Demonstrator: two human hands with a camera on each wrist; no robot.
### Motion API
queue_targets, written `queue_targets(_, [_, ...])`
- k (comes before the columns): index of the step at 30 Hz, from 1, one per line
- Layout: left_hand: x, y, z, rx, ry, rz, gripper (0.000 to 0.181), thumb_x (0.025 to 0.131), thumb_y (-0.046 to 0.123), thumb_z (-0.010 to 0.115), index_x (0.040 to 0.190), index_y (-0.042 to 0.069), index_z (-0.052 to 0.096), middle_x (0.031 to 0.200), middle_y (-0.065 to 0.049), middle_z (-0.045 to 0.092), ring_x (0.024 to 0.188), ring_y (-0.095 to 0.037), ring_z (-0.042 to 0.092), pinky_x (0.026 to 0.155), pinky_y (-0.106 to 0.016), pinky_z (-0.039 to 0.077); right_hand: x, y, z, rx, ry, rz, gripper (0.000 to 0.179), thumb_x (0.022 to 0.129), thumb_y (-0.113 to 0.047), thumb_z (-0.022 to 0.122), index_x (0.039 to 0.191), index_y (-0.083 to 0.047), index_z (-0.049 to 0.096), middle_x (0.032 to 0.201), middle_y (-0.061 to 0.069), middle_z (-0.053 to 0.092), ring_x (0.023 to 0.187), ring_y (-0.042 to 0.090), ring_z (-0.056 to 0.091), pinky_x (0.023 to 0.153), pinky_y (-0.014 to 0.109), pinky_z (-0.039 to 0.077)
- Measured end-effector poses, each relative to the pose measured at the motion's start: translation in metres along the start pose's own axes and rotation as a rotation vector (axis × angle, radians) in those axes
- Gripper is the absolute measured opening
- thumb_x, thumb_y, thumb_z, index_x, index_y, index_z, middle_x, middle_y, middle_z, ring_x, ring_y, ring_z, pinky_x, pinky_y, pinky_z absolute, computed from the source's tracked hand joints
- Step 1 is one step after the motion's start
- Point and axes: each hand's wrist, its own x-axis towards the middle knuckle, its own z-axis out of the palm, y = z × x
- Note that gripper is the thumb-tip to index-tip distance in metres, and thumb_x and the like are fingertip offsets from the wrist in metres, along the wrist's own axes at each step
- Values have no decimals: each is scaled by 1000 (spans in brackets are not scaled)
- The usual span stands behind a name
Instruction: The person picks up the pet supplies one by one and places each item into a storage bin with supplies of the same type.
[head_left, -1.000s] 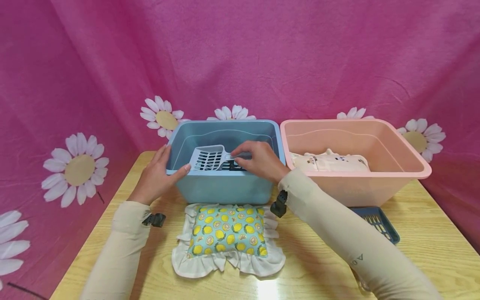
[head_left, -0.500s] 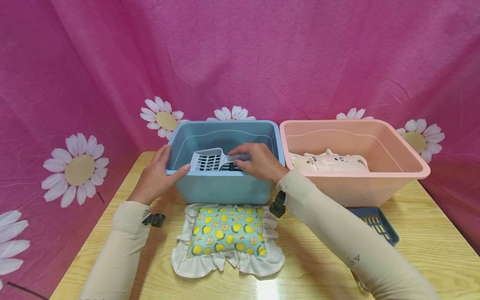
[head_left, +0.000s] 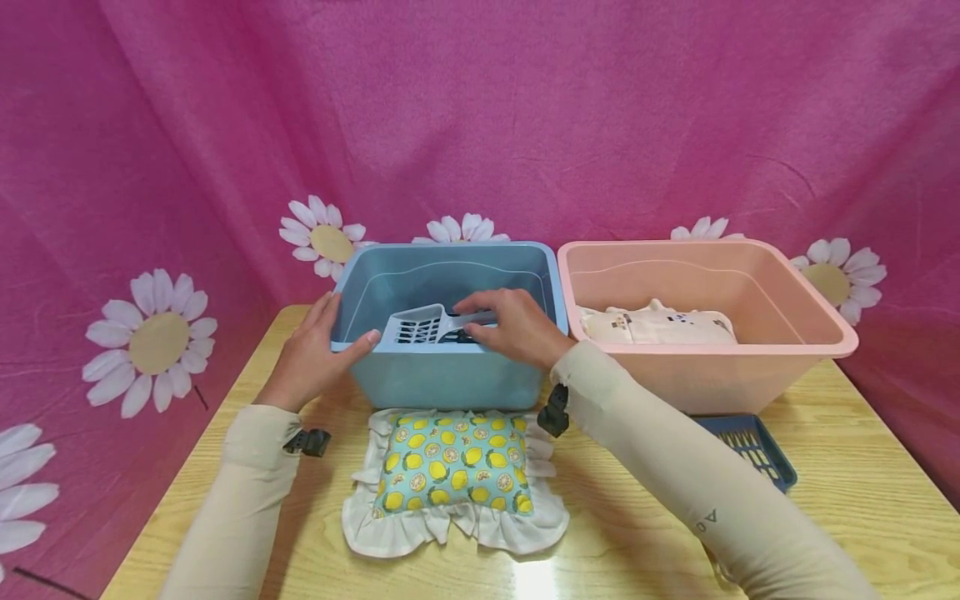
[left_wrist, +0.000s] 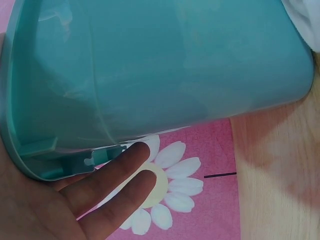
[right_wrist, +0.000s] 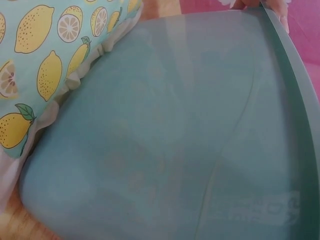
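In the head view my right hand (head_left: 517, 327) reaches over the front rim of the blue bin (head_left: 450, 375). Thumb and fingers pinch the handle of a pale grey slotted litter scoop (head_left: 415, 314) inside it. Something dark and slotted shows below that scoop, mostly hidden. My left hand (head_left: 311, 350) rests on the bin's front left corner, thumb over the front rim. Two of its fingers (left_wrist: 117, 200) extend loosely outside the bin wall in the left wrist view. The right wrist view shows the bin's outer front wall (right_wrist: 150, 125), with the right hand out of sight.
A lemon-print cushion (head_left: 450, 467) with white ruffles lies before the blue bin. The pink bin (head_left: 720, 375) stands right beside it, holding a cream printed cushion (head_left: 660, 327). A navy slotted scoop (head_left: 757, 446) lies on the wooden table (head_left: 862, 467), partly under the right forearm.
The grey scoop has sunk a little lower into the blue bin and shifted slightly right, my right hand moving down with it. My left hand has stayed on the corner.
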Motion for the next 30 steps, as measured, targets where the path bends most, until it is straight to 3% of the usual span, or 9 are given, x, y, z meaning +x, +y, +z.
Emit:
queue_targets(16, [0, 1, 0, -5, 4, 5, 99, 84, 69, 54, 156, 13, 15, 160, -12, 15, 137, -44, 30, 99, -67, 36, 0, 1, -1, -21, -4, 12, 31, 90, -15, 68, 121, -14, 68, 118, 0, 67, 107, 16, 57, 76, 29, 51])
queue_targets(30, [-2, 2, -1, -10, 5, 14, 97, 85, 66, 54, 156, 13, 15, 159, -13, 16, 136, -44, 32, 99, -68, 35, 0, 0, -1, -23, -9, 13, 31, 89, -16, 69, 120, -13, 69, 116, 0, 68, 107, 15, 59, 79, 28, 52])
